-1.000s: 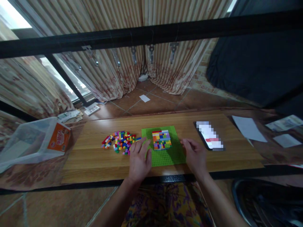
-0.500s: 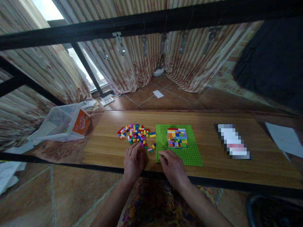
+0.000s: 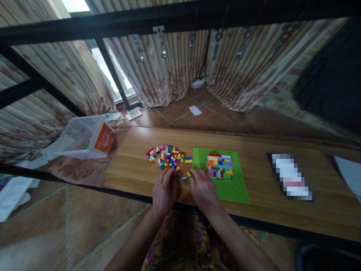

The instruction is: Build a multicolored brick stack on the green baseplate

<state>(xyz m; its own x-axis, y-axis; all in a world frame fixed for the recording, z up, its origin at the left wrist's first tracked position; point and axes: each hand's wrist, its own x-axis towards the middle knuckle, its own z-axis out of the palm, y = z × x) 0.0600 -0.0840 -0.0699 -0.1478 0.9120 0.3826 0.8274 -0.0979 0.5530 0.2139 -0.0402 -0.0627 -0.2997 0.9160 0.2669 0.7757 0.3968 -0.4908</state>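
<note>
My left hand (image 3: 164, 189) rests at the near edge of a pile of small toy bricks (image 3: 169, 156), fingers curled with their tips against the closest bricks. Whatever lies between those fingertips is hidden. My right hand (image 3: 205, 191) is just left of centre on the green baseplate's near side, its thumb and forefinger closed at a small yellow brick (image 3: 189, 173). Beside it on the table lies a pink and green brick (image 3: 184, 178). On the green baseplate (image 3: 234, 190) stands a low square block of many-coloured bricks (image 3: 220, 165), beyond my right hand.
Everything rests on a long wooden table (image 3: 124, 169). At its left stands a clear plastic box (image 3: 84, 135) with an orange label. A blurred-out phone-like thing (image 3: 291, 177) lies to the right, with white paper (image 3: 349, 171) farther over. A black bar (image 3: 180, 28) crosses above.
My right hand has moved left off the baseplate's near edge to the loose bricks beside it. My left hand stays by the pile. The whole view has shifted and tilted slightly.
</note>
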